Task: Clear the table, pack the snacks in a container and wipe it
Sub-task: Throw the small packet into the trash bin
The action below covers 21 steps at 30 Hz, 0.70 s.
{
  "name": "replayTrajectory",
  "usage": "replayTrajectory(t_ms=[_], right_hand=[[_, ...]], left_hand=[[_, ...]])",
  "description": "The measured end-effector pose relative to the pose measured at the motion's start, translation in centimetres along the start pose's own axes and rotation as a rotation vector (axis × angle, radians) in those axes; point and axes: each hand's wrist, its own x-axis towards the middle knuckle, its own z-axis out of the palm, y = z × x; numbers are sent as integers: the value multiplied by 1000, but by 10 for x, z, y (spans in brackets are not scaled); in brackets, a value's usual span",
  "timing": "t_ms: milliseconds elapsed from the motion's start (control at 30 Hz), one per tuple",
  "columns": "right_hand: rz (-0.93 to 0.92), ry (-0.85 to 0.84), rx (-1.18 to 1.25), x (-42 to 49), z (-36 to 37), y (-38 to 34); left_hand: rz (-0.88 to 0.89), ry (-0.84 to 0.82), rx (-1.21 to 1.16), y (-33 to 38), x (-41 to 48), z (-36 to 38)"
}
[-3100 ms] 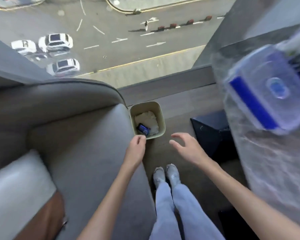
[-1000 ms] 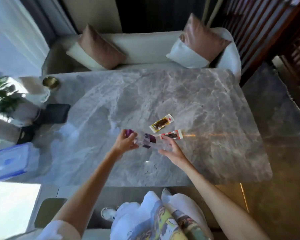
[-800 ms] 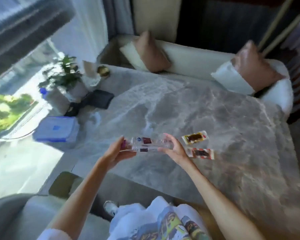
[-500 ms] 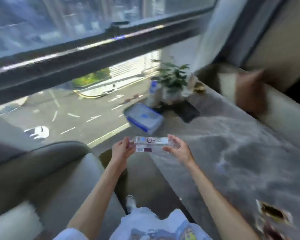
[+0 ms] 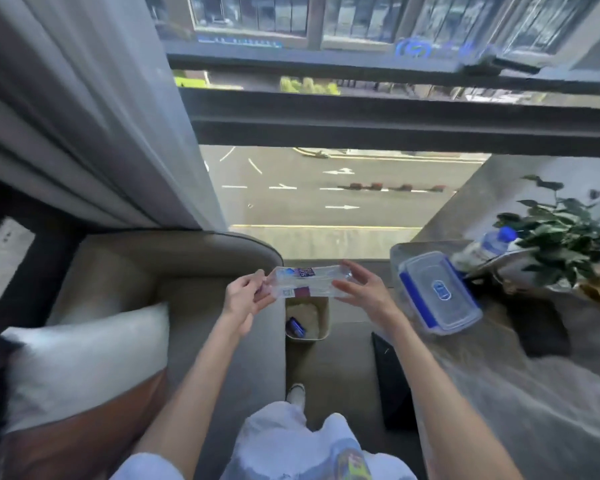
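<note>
A clear plastic wrapper (image 5: pixel 309 281) with purple print is stretched flat between my left hand (image 5: pixel 245 297) and my right hand (image 5: pixel 362 289). Each hand grips one end. I hold it directly above a small beige waste bin (image 5: pixel 323 336) on the floor, which contains crumpled paper and a blue wrapper. A clear container with a blue-clipped lid (image 5: pixel 439 294) lies closed on the near corner of the grey marble table (image 5: pixel 520 403), to the right of my right hand.
A grey sofa (image 5: pixel 174 271) with a white and brown cushion (image 5: pixel 80 368) fills the left. A potted plant (image 5: pixel 561 233) and a blue-capped bottle (image 5: pixel 496 239) stand on the table's far end. A dark table base (image 5: pixel 392 382) rises beside my legs. A window is ahead.
I lifted the clear wrapper off the table and turned left with it, away from two snack packets, until it came over the bin by the sofa. Both hands kept their grip.
</note>
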Motion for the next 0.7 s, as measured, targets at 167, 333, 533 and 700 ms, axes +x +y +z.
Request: replayTrajectory(t_ms=[167, 333, 533, 700], right_hand=[[123, -47, 54, 17, -11, 20], [236, -84, 254, 41, -29, 65], [406, 128, 502, 127, -43, 170], [505, 242, 572, 206, -51, 293]], left_hand=[[-49, 41, 17, -13, 10, 9], [-80, 111, 17, -49, 44, 18], [-302, 145, 60, -141, 144, 17], [-402, 157, 132, -237, 263, 4]])
